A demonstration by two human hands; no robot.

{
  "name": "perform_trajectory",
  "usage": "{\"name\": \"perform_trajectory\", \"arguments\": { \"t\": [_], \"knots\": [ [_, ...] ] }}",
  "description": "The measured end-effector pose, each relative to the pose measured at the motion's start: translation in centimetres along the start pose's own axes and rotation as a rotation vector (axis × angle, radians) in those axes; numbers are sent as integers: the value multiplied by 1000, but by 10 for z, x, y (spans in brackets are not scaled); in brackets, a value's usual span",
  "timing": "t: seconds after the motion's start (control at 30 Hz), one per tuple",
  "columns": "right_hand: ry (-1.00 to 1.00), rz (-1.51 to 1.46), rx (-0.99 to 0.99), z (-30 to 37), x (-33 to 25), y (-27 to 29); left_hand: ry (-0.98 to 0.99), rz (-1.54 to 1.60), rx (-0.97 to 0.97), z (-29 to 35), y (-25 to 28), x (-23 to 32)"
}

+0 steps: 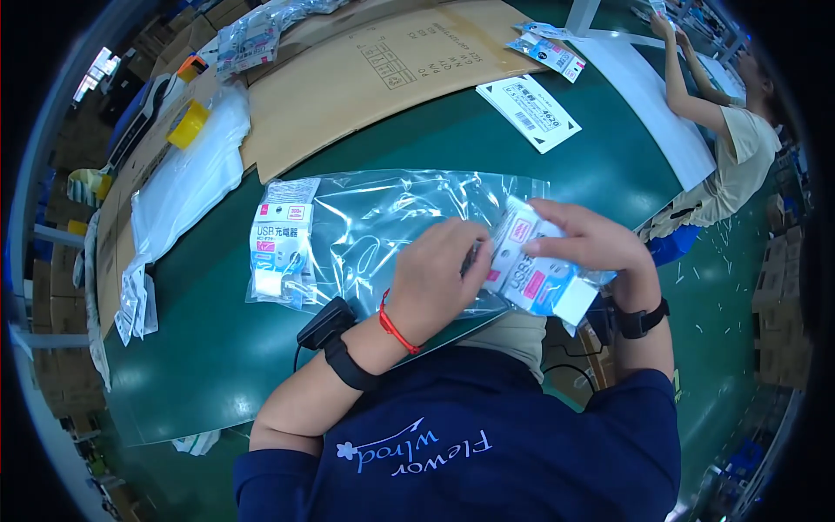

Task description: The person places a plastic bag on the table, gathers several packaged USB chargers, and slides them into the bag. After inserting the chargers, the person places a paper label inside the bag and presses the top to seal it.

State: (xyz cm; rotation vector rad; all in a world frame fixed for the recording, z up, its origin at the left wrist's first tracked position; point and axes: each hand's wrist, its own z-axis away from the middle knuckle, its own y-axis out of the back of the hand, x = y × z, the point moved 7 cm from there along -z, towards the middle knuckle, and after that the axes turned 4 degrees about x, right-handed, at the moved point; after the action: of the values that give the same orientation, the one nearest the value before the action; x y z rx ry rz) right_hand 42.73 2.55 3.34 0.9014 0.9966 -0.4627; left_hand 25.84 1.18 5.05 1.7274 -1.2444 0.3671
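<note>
Green table (217, 365); both hands grip white-pink packaged charger (531, 265) over clear bag (383, 222).

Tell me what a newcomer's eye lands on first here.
Both hands, left hand and right hand, meet over small boxed packets at the mouth of a clear plastic bag on the green table. Behind lies flat cardboard; a yellow tape roll sits far left.

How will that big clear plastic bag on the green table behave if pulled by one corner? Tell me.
The clear plastic bag looks thin and wrinkled, so probably floppy. Its glossy film likely slides easily on the green table. The packet inside could shift.
</note>
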Motion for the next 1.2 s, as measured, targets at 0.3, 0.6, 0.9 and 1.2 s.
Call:
{"name": "perform_trajectory", "arguments": {
  "t": [0.3, 0.6, 0.9, 1.2],
  "knots": [
    [290, 10, -258, -50, -12, -49, -305, -148, -8, 11, 8, 30],
    [123, -477, -204, -90, -61, -104, -377, -134, -36, 28, 16, 57],
    [104, -951, 307, -130, -58, -152, -418, -42, -42, 57, 14, 78],
    [-214, -407, 36, -107, -37, -118, -402, 9, -108, 54, 33, 70]
  ]
}}
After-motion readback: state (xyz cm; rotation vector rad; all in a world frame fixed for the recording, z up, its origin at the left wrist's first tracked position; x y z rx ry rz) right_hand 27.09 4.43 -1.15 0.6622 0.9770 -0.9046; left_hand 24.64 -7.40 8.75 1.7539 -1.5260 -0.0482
